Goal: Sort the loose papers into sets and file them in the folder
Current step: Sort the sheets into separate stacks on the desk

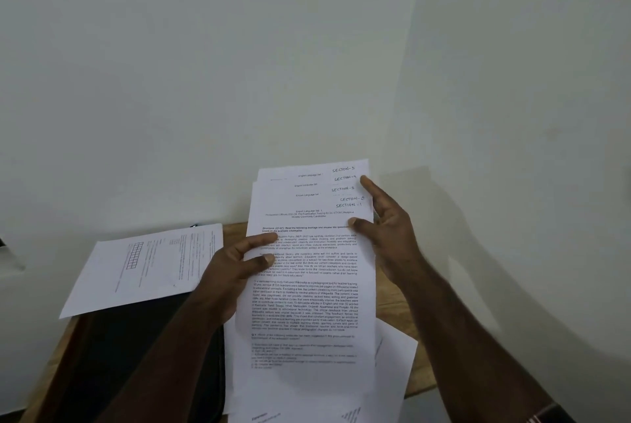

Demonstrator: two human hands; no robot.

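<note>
I hold a fanned set of printed sheets (307, 296) upright in front of me, their top corners handwritten "Section 1" up to "Section 5". My left hand (232, 272) grips the set's left edge, thumb and a finger on the front page. My right hand (386, 234) holds the right edge, thumb on the front and index finger stretched up along the fanned corners. A black folder (136, 354) lies on the table at lower left, partly under another sheet. More loose papers (392, 364) lie beneath the held set.
A separate printed sheet with a small grid (146, 269) lies across the folder's far end. The wooden table (399, 306) stands against a white wall (239, 64). A small dark object (194, 226) peeks out behind that sheet.
</note>
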